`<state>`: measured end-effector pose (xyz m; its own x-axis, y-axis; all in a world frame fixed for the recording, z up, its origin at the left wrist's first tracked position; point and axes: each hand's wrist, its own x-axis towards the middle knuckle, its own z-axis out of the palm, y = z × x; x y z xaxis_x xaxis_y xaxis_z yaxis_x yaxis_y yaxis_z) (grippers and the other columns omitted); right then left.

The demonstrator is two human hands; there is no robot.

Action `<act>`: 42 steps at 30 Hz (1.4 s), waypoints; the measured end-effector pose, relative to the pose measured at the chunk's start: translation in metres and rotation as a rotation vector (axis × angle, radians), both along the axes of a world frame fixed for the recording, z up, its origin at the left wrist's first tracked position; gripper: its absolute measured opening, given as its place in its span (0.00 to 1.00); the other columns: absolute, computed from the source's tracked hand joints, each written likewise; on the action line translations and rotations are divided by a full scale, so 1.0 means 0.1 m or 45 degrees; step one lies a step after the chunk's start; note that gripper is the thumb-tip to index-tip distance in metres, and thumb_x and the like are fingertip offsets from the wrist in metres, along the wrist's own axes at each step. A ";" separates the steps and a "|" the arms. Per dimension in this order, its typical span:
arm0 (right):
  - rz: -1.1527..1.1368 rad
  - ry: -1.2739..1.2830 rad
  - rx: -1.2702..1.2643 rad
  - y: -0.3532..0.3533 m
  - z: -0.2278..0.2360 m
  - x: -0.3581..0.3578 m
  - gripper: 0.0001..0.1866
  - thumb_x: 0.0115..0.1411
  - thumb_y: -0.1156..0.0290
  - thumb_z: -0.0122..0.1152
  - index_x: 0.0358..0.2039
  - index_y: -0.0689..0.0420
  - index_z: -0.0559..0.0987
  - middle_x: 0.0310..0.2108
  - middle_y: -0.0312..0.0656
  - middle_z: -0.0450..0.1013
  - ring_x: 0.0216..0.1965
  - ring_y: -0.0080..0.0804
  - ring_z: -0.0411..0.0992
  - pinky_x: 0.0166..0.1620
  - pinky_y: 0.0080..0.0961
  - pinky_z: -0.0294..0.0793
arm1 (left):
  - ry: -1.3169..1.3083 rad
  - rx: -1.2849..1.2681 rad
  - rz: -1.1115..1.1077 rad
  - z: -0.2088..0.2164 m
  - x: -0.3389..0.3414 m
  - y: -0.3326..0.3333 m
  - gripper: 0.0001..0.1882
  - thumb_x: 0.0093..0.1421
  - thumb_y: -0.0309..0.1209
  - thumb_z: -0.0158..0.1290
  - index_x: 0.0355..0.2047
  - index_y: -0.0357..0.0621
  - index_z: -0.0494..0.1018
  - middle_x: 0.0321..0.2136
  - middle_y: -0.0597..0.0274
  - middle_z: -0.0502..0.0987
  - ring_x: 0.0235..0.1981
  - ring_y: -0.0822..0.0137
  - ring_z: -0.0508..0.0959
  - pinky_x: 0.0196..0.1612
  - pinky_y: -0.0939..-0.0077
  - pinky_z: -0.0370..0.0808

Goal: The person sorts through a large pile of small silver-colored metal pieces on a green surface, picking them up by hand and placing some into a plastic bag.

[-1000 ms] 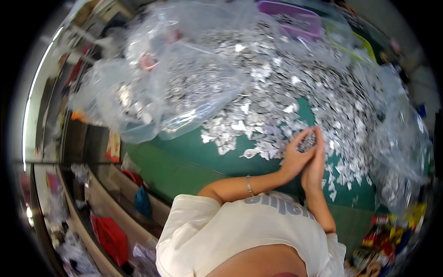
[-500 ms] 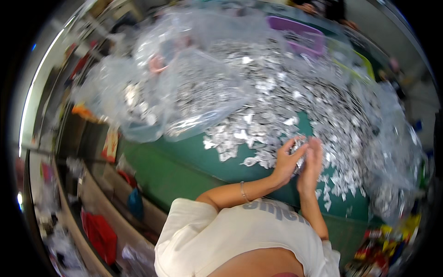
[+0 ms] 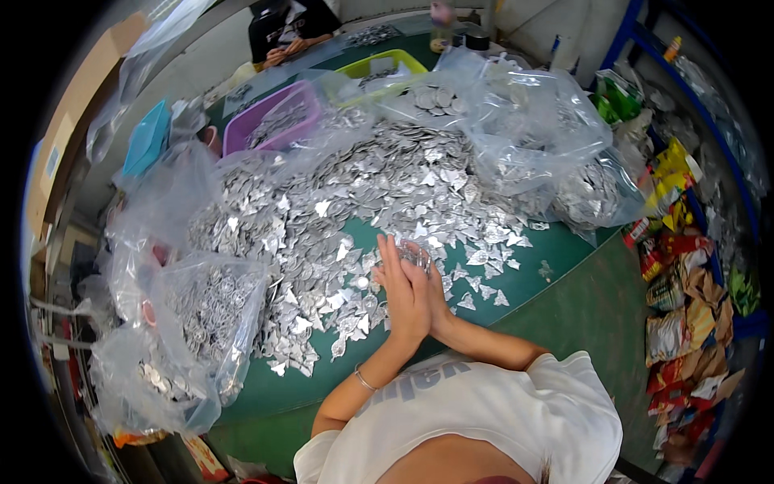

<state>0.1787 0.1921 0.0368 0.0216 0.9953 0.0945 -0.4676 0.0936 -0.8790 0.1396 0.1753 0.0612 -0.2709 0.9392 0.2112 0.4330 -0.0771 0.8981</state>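
Note:
Over the near middle of the table, my left hand [image 3: 405,300] and my right hand [image 3: 437,302] press together with a small stack of silvery flat metal pieces [image 3: 416,256] between them. The left fingers are stretched along one side of the stack; the right hand lies against its other side, and its fingers are partly hidden. Around them spreads a large heap of similar thin pieces [image 3: 306,234], many with pointed outlines. Scattered single pieces [image 3: 484,294] lie on the green tabletop just right of my hands.
Clear plastic bags [image 3: 536,113] holding metal pieces sit far right, with another bag [image 3: 214,310] at left. A purple basket [image 3: 231,135] and a yellow-green basket [image 3: 411,60] stand at the back, near another person's hands [image 3: 286,50]. Coloured packets [image 3: 673,323] fill the right shelving.
The view has swung to the right, bringing the right-hand shelving and far person into fuller view. My hands still hold the metal pieces between them, now pressed closer together.

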 end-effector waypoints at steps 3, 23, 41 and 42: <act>0.069 0.093 -0.140 0.03 -0.03 0.10 0.21 0.55 0.70 0.57 0.49 0.54 0.66 0.42 0.38 0.67 0.38 0.24 0.67 0.41 0.21 0.68 | 0.374 0.127 -0.080 0.08 0.06 0.01 0.30 0.63 0.36 0.32 0.61 0.34 0.42 0.62 0.40 0.43 0.61 0.48 0.51 0.60 0.63 0.50; -0.472 0.440 0.068 1.04 1.13 2.88 0.17 0.53 0.75 0.56 0.45 0.55 0.66 0.35 0.41 0.69 0.35 0.35 0.69 0.35 0.33 0.69 | -0.266 0.460 0.221 -0.15 -0.64 -0.15 0.25 0.59 0.21 0.40 0.58 0.37 0.52 0.57 0.53 0.53 0.59 0.59 0.56 0.59 0.61 0.55; -1.123 -1.293 0.408 1.11 0.80 3.09 0.21 0.56 0.72 0.57 0.50 0.62 0.69 0.51 0.46 0.64 0.51 0.34 0.62 0.53 0.27 0.60 | 0.369 0.058 0.059 -0.46 -1.08 -0.28 0.23 0.51 0.19 0.50 0.50 0.36 0.63 0.50 0.46 0.64 0.54 0.48 0.63 0.56 0.64 0.59; -1.251 -1.269 0.571 1.01 0.87 2.69 0.19 0.55 0.74 0.57 0.48 0.62 0.69 0.49 0.45 0.65 0.49 0.34 0.63 0.52 0.27 0.61 | 0.392 0.026 0.015 -0.50 -1.07 -0.27 0.23 0.51 0.19 0.50 0.49 0.36 0.64 0.50 0.46 0.64 0.53 0.48 0.64 0.56 0.64 0.59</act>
